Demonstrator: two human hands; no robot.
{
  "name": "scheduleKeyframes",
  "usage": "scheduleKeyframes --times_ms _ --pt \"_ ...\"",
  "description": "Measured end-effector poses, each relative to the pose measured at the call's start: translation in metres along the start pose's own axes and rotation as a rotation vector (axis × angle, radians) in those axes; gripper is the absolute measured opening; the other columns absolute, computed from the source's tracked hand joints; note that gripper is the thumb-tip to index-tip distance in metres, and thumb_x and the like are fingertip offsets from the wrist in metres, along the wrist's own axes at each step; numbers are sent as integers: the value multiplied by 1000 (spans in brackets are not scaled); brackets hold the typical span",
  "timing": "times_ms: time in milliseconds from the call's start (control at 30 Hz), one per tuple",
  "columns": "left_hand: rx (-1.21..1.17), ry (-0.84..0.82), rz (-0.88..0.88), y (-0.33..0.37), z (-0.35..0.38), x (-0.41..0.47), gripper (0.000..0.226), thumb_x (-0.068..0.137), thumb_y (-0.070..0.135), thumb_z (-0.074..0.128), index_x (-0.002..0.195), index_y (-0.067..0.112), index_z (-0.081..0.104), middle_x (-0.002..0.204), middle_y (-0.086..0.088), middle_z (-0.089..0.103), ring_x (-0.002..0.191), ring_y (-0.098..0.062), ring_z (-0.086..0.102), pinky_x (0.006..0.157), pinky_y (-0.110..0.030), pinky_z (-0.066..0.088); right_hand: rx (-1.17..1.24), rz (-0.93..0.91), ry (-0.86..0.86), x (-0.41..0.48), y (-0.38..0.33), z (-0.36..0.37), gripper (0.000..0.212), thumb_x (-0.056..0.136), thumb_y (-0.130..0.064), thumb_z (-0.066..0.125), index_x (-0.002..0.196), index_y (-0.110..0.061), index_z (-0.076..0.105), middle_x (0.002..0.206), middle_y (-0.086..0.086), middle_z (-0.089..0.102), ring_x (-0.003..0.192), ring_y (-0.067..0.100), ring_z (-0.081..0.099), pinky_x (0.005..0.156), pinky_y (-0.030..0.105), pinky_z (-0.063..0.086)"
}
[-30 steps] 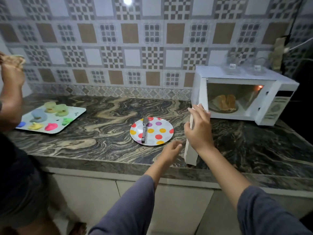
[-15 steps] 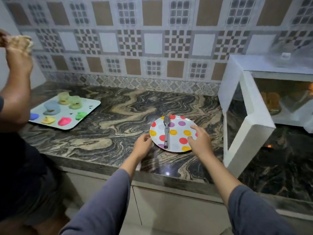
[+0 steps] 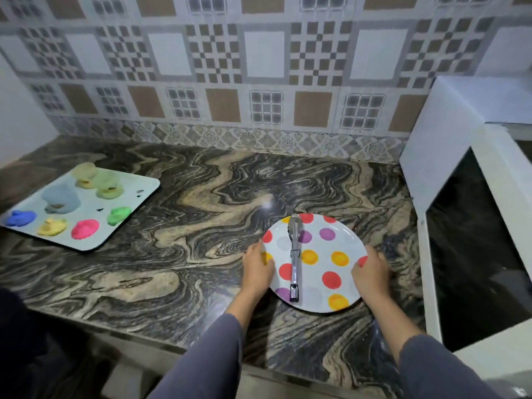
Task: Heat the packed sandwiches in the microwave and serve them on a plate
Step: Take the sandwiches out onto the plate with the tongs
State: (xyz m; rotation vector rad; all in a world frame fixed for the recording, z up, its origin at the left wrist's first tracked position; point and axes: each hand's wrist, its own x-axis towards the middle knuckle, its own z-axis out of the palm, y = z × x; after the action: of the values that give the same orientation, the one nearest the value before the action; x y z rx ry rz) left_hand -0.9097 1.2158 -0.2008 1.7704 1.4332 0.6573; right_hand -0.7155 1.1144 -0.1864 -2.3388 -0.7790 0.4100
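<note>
Both hands on plate (image 3: 322,254) | left hand (image 3: 257,266), right hand (image 3: 370,273) fingers curled on opposite rims | tongs (image 3: 294,260) loose between them | lift level off counter (image 3: 201,226)

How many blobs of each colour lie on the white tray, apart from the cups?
On the tray:
Blue blob: 1
Yellow blob: 1
Pink blob: 1
Green blob: 1
Total: 4

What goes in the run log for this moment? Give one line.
left hand: on plate left rim | right hand: on right rim | tongs: lying on plate | microwave door: open | plate: on counter
</note>
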Motion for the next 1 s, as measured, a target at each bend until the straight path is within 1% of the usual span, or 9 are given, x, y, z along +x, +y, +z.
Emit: scheduleKeyframes --times_ms 100,200,267,400,567,667,833,933,1000 --pt "-80 -16 -60 -4 -5 1 39 73 3 58 112 9 61 105 -13 59 100 -27 54 83 -28 40 104 52 43 -7 4 2 37 89 0 45 125 -4 54 121 22 46 112 40 46 89 42 46" --pt "-168 -26 -98 -18 -6 -1 48 67 21 61 113 11 62 110 -14 61 103 -32 59 88 -39 49 196 95 83 -21 7 1 36 94 -3 43 128 -5 53 127 20 42 113 37 46 92 39 41" --pt "-275 -18 -116 -20 -7 -11 43 73 16 62 115 12 59 116 -11 58 106 -29 57 91 -41 48 246 97 119 -35 8 0 36 96 -4 40 130 -6 51 134 18 39 116 35 46 93 37 40" --pt "-515 -31 -65 -11 -17 -47 38 85 -2 49 119 17 47 103 0 61 89 -13 59 80 -22 49 301 88 146 -68 11 -2 42 98 -8 35 139 -15 42 145 13 35 131 32 36 103 41 35" --pt "-534 -93 -54 -24 -40 -81 50 86 1 49 135 12 41 114 -5 61 103 -23 58 96 -40 47 352 88 221 -126 13 -9 45 96 -4 34 138 -16 44 142 14 40 130 33 38 103 40 34" --pt "-523 -118 -34 -29 -58 -106 50 88 -2 48 136 10 40 124 -7 56 106 -19 54 88 -27 43 380 107 278 -166 18 -7 45 95 -4 34 137 -17 46 138 16 43 128 34 41 103 42 36" --pt "-528 -188 23 -51 -78 -155 46 85 -4 47 128 15 47 102 3 62 83 -6 58 67 -7 46 428 171 306 -241 35 -6 44 97 -8 32 139 -19 43 140 11 40 127 32 42 101 43 39" --pt "-503 -246 1 -64 -81 -188 51 83 1 50 133 9 45 103 2 64 88 -9 59 78 -18 48 422 211 352 -286 50 -9 45 97 -5 32 139 -17 44 137 14 43 126 33 42 100 39 38" --pt "-503 -294 0 -69 -78 -209 52 84 -3 47 135 10 44 114 -5 64 103 -19 60 91 -31 49 415 252 391 -312 63 -11 44 96 -3 34 136 -15 47 135 15 47 123 33 45 99 37 38"
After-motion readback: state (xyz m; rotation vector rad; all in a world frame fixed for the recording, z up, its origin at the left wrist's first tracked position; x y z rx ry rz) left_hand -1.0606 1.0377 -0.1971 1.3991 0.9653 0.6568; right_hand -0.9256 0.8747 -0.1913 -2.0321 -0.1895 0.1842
